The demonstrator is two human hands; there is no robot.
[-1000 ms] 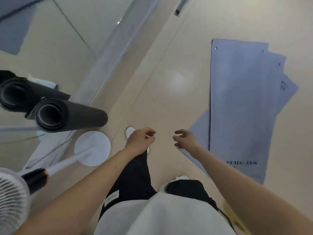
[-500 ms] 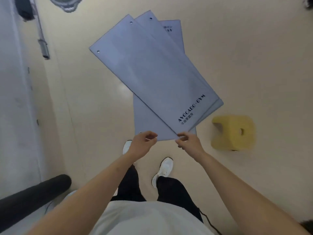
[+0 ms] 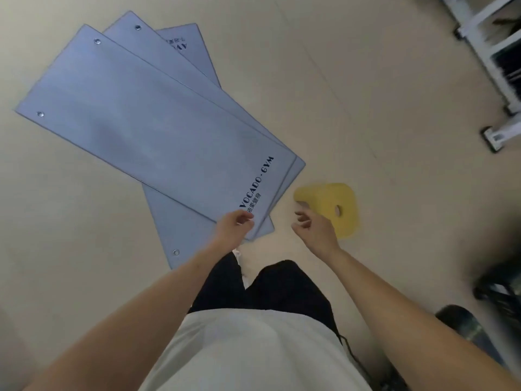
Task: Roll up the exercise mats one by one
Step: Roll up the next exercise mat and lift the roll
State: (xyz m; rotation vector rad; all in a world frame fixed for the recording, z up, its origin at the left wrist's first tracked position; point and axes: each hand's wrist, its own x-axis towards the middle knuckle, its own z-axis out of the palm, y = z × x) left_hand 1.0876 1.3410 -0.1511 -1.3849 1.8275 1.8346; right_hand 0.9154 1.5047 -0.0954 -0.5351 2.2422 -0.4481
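three grey-blue sheets lie flat and fanned on the beige floor [image 3: 352,94], running from the upper left of the frame down to its centre. the top mat [image 3: 146,122] has metal eyelets at its far corners and dark print reading "vocado · gym" near its lower right end. the middle mat [image 3: 146,43] shows as a strip along the top mat's upper edge. the bottom mat [image 3: 186,230] lies at a steeper angle, with one end poking out at top centre and the other at lower centre, an eyelet in its corner.

the person stands over them in a white shirt and black trousers, both arms stretched forward. the left hand [image 3: 235,228] has its fingers loosely curled and holds nothing. in the frame it overlaps the lower corner of the top mat, covering the start of the print. the right hand [image 3: 313,230] is also loosely curled and holds nothing. it hangs just right of the mats, in front of a yellow foam block [image 3: 335,201] that sits on the floor beside them.

a white rack [image 3: 490,52] fills the upper right corner, and a dark rolled mat [image 3: 462,325] lies at the lower right.
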